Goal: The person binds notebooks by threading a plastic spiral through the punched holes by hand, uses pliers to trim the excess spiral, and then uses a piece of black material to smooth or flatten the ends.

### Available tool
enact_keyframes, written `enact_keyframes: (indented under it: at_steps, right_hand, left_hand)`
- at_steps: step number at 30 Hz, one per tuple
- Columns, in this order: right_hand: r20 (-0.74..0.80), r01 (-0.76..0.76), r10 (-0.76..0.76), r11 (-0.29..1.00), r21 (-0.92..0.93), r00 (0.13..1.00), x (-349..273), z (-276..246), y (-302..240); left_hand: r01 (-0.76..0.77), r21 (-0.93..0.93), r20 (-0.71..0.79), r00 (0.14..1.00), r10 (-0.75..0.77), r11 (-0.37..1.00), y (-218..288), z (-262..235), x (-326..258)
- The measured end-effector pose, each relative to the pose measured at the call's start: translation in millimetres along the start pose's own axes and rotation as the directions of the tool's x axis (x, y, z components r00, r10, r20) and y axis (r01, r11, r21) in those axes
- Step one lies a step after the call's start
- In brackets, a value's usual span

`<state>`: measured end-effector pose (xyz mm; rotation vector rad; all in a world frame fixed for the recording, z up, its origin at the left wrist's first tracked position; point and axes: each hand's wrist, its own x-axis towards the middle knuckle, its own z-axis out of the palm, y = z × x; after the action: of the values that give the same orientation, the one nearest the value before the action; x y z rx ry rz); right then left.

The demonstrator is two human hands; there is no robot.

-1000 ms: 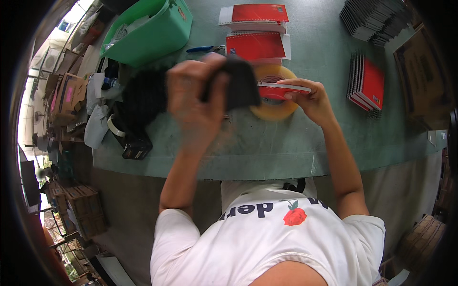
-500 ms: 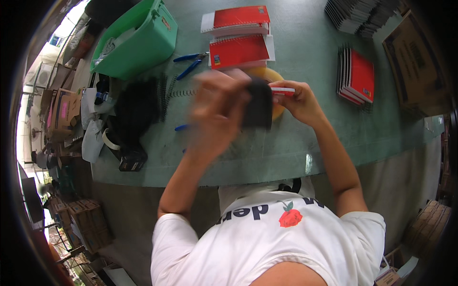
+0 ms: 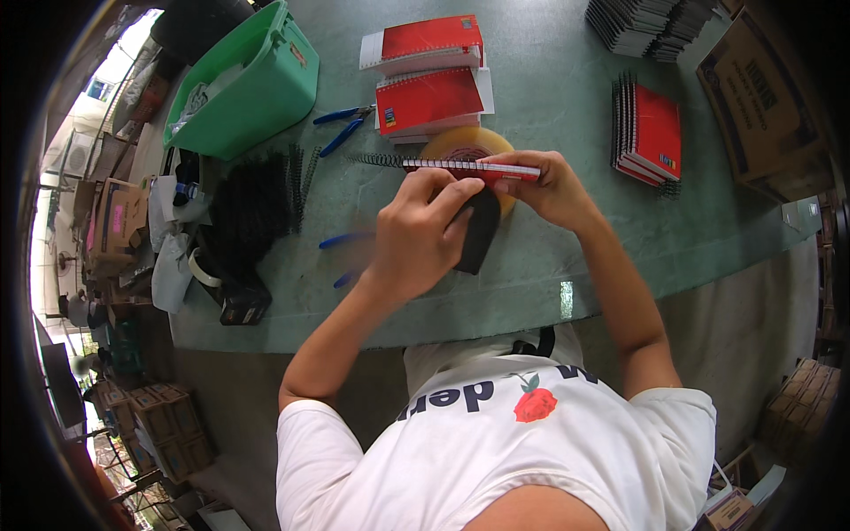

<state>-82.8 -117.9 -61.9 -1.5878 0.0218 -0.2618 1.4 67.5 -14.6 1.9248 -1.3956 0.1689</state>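
A red notebook (image 3: 527,171) is held edge-up in my right hand (image 3: 558,190), thumb and fingers closed on its right end. A dark spiral coil (image 3: 381,160) runs along its top edge and sticks out past the left end. My left hand (image 3: 421,226) has its fingers bent and pressed against the notebook's near side, by the middle. Below hangs a black flap (image 3: 480,234), partly behind the left fingers; whether it is the notebook's cover I cannot tell. Blue handles (image 3: 341,240) of a tool show left of my left hand, the rest hidden.
Behind the notebook is a yellowish tape roll (image 3: 465,140). Farther back are red notebooks (image 3: 429,99) and blue-handled pliers (image 3: 341,133). Black coils (image 3: 257,190) and a green bin (image 3: 252,97) are left; a coil-bound notebook stack (image 3: 651,133) and carton (image 3: 761,115) right.
My left hand, blurred before, has come to the notebook's near side. The notebook's long edge and coil now show, and the black flap has swung lower.
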Motion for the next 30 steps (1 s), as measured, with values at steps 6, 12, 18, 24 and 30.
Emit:
enact_keyframes:
  at_steps: [6, 12, 18, 24, 30]
  right_hand:
    - [0.024, -0.062, 0.062, 0.998, 0.0, 0.998, -4, 1, 3]
    - [0.127, -0.1, 0.112, 0.99, -0.097, 0.986, -1, -4, -4]
    - [0.058, 0.114, -0.117, 0.992, 0.048, 0.991, 6, -1, 9]
    - [-0.037, 0.12, -0.116, 0.984, 0.133, 0.993, 2, 3, -1]
    - [-0.171, 0.149, -0.111, 0.962, 0.228, 0.979, -7, 5, 8]
  left_hand:
    - [-0.075, 0.086, -0.097, 0.992, 0.083, 0.993, -3, -2, 14]
    - [-0.008, -0.036, -0.253, 0.967, -0.001, 0.999, -4, -4, 38]
    - [0.046, -0.127, 0.3, 0.954, -0.006, 0.991, 7, 60, -47]
    - [-0.177, 0.233, -0.067, 0.978, 0.197, 0.956, 4, 17, 2]
    - [-0.088, 0.286, 0.102, 0.993, 0.061, 0.954, -7, 0, 23]
